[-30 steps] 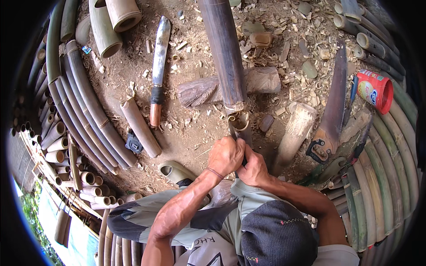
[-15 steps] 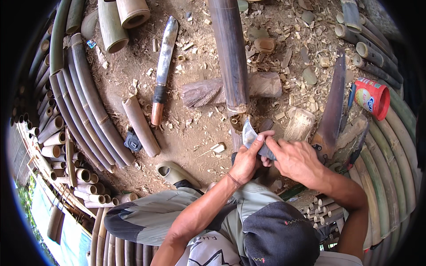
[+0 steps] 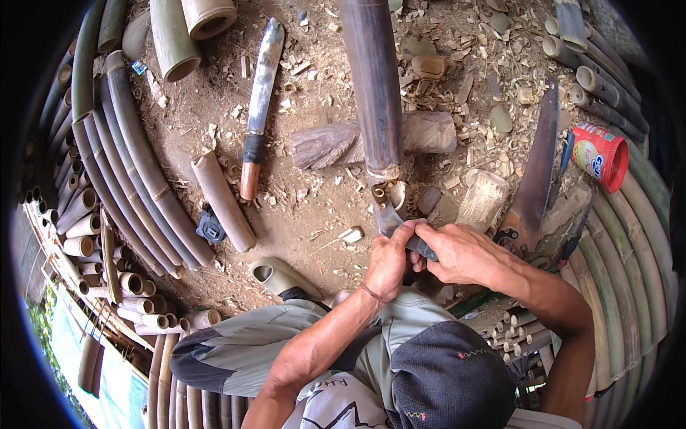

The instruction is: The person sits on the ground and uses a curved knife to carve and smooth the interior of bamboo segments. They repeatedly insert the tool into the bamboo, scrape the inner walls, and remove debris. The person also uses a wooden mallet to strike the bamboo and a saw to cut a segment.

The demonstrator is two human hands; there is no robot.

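Both my hands hold a short knife (image 3: 388,219) in front of the near end of a dark bamboo pole (image 3: 373,93). My right hand (image 3: 464,252) is closed round the knife's dark handle. My left hand (image 3: 389,263) is closed at the handle's front, its thumb near the base of the blade. The blade points away from me and slightly left, its tip at the pole's open end; whether it touches the rim I cannot tell. The pole rests across a rough wooden log (image 3: 429,134).
A long machete (image 3: 266,86) and a bamboo piece (image 3: 223,204) lie left. On the right are a handsaw (image 3: 534,171), a pale wood chunk (image 3: 483,200) and a red container (image 3: 599,159). Curved bamboo poles (image 3: 146,143) line both sides. Wood chips litter the ground.
The knife's blade has swung left and its tip now sits at the pole's end. Both hands have shifted slightly left with it.
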